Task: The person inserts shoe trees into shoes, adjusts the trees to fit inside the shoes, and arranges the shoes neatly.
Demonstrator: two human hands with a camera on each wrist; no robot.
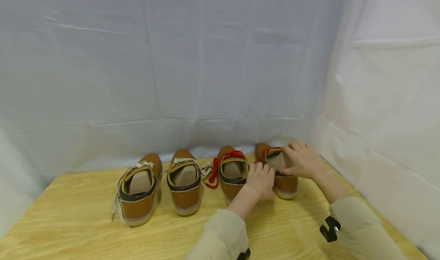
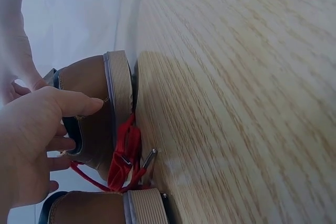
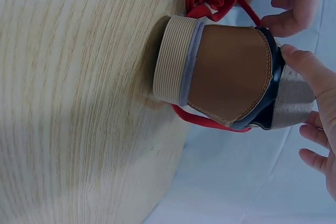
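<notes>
The rightmost brown shoe (image 1: 285,183), with red laces, sits with its heel toward me. A stiff grey insole (image 3: 294,100) stands up out of its heel opening. My right hand (image 1: 302,160) pinches this insole, thumb at the dark collar and fingers behind the insole. My left hand (image 1: 261,180) lies between this shoe and the neighbouring red-laced shoe (image 1: 231,187). Its fingers are spread and relaxed, with fingertips right at the collar of the rightmost shoe in the right wrist view. In the left wrist view the left thumb (image 2: 84,103) overlaps the shoe's side.
Two brown shoes with cream laces, one (image 1: 185,200) in the middle and one (image 1: 137,210) at the left, complete the row on the wooden table (image 1: 86,229). Red laces (image 2: 126,150) hang between the two right-hand shoes. White sheeting (image 1: 220,80) rises behind and at the right.
</notes>
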